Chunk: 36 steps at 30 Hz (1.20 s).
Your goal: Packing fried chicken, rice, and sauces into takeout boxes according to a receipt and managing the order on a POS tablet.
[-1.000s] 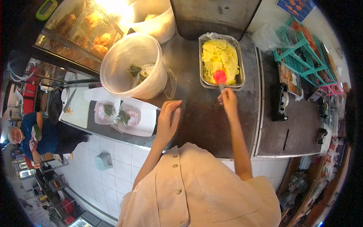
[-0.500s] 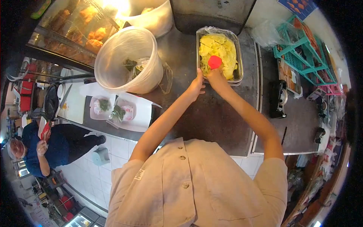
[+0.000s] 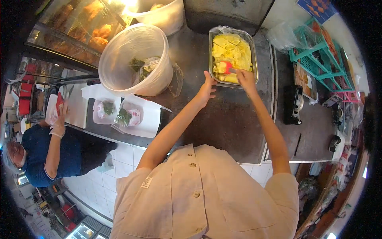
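A rectangular metal tray (image 3: 256, 67) stands on the dark counter in front of me, filled with a soft yellow mash-like food (image 3: 232, 48). My right hand (image 3: 246, 81) is closed round the handle of a red spatula (image 3: 228, 67). The spatula's head is in the near part of the tray, with a pale lump of the food on it. At the tray's near left corner is my left hand (image 3: 207, 91), its thumb raised along the rim and its fingers apart. Whether those fingers press on the tray I cannot tell. Clear plastic wrap (image 3: 223, 29) lies crumpled at the tray's far edge.
Left of the tray stands a large translucent tub (image 3: 159, 73) with bagged greens inside. Nearer are open white boxes (image 3: 145, 119) holding packed food. A co-worker (image 3: 51, 155) stands at far left, hand over a cutting board. Teal baskets (image 3: 314, 51) and a black device (image 3: 293, 104) are at right.
My right hand has moved right and slightly nearer, tilting the spatula sideways with food on it. My left hand stays by the tray corner. The co-worker has moved toward the counter.
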Motion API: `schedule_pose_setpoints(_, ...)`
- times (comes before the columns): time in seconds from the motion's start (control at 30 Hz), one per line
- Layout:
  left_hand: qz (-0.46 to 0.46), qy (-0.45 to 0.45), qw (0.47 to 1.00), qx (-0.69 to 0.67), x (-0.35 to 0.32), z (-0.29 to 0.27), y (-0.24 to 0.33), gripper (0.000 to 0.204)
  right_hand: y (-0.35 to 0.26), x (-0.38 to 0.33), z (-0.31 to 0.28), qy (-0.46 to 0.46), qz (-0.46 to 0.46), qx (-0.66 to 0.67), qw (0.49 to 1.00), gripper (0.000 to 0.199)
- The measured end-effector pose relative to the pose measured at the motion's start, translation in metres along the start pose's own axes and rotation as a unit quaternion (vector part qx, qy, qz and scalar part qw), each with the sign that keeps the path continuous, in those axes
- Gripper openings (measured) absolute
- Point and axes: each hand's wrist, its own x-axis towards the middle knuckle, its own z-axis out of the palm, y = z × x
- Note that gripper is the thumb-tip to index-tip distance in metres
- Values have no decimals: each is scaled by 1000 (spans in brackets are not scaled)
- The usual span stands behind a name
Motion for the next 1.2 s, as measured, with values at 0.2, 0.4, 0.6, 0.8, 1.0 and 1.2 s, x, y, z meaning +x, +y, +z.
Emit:
schedule_pose_setpoints(0.2,20,3,1000,-16,-8,-7,-1,92,-10,-7,-8,61,-31,48,997,30)
schedule_pose_setpoints(0.4,28,6,999,-42,-20,-12,-10,92,-29,-34,6,61,-99,-91,989,26)
schedule_pose_setpoints(0.6,1,-10,995,-102,-12,-4,-3,95,-40,-46,30,21,-217,-118,969,20)
schedule_pose_setpoints(0.8,19,-61,992,-110,-9,-13,-2,100,-39,-53,41,-17,-124,-88,988,20)
schedule_pose_setpoints(1.0,9,-13,994,-111,-22,-9,-2,98,-17,-47,34,0,34,243,969,30)
schedule_pose_setpoints(1.2,71,-3,997,6,-117,-39,-24,62,-19,-47,17,88,33,274,957,25)
